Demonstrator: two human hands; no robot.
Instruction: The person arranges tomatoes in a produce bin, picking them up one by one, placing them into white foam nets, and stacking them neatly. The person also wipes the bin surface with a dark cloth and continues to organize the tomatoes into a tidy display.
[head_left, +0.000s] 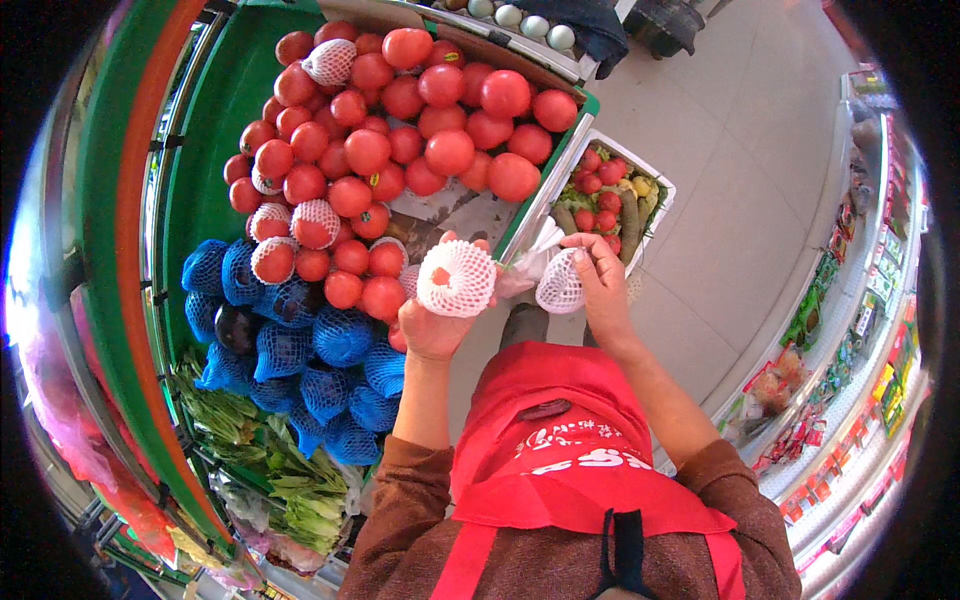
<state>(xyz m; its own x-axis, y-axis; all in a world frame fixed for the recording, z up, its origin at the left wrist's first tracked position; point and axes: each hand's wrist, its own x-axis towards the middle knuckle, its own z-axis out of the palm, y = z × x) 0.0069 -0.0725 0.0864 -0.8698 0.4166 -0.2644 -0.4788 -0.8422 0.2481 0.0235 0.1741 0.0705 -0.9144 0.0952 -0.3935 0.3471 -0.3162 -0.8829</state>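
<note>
My left hand (437, 328) holds up a tomato in a white foam net sleeve (457, 278), in front of the display; a bit of red shows through the sleeve's opening. To its right, my right hand (600, 279) pinches a white foam net sleeve (560, 282) by its upper edge; whether anything is inside cannot be told. Beyond my left hand, many loose tomatoes (367, 151) are piled on the display, several of them in white foam nets, such as a netted tomato (315, 223). Clear plastic film (517, 279) lies between my hands.
Blue-netted dark produce (343, 335) and leafy greens (307, 495) lie at the left. A white foam box (656, 225) with small tomatoes and cucumber-like vegetables stands right of the green display edge (536, 191). Pale eggs (534, 26) are at the top. Packaged goods line a shelf (847, 315) at the right.
</note>
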